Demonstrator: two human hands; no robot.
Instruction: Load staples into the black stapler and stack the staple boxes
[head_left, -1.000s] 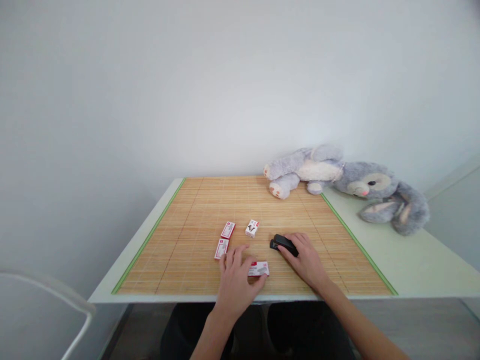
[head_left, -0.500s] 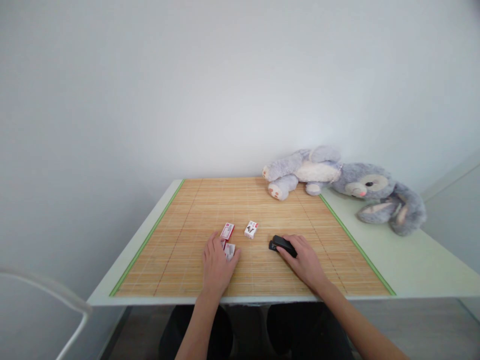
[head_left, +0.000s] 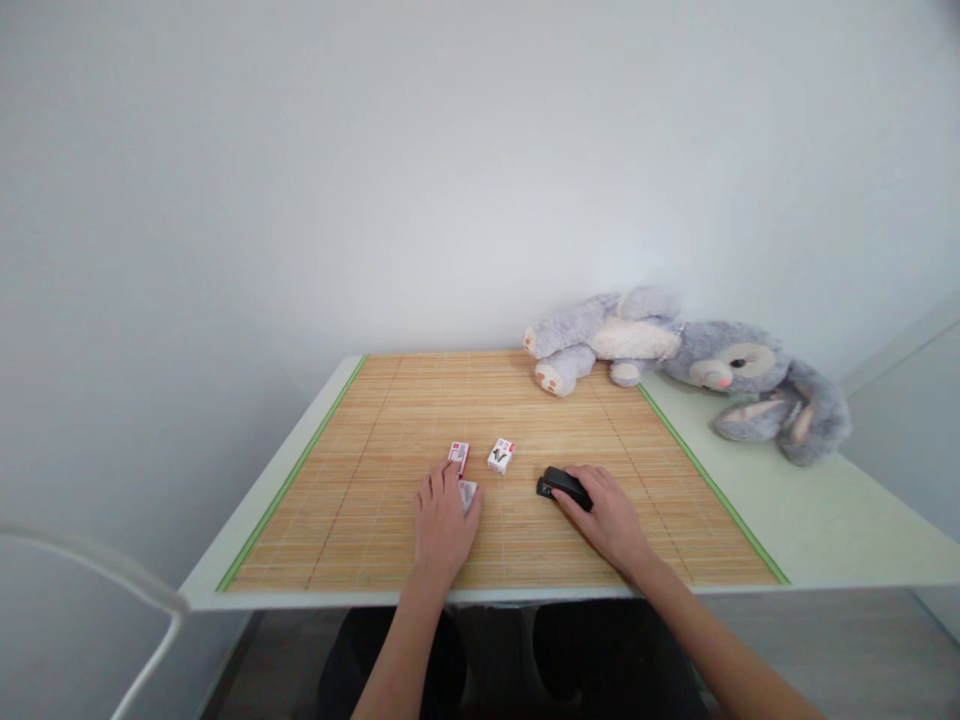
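My right hand (head_left: 609, 518) is closed around a black stapler (head_left: 568, 486), its thumb along the near side and the front end pointing left. My left hand (head_left: 442, 515) lies over some small staple boxes, fingers stretched out and palm down. A red and white box (head_left: 459, 454) shows beyond its fingertips. Between thumb and index finger, part of a whitish box (head_left: 467, 494) is visible; the rest is under the hand. A white box with a dark print and red corner (head_left: 501, 456) stands apart, between the two hands.
A slatted bamboo mat (head_left: 360, 520) with green edges covers much of the pale table (head_left: 810, 520). A grey plush rabbit (head_left: 727, 358) lies at the back right, its legs on the mat. A white bent tube (head_left: 112, 570) is at the lower left.
My left hand has shifted slightly right and forward over the boxes. The red and white box beneath its fingertips has turned and moved a little right. My right hand keeps the stapler in place.
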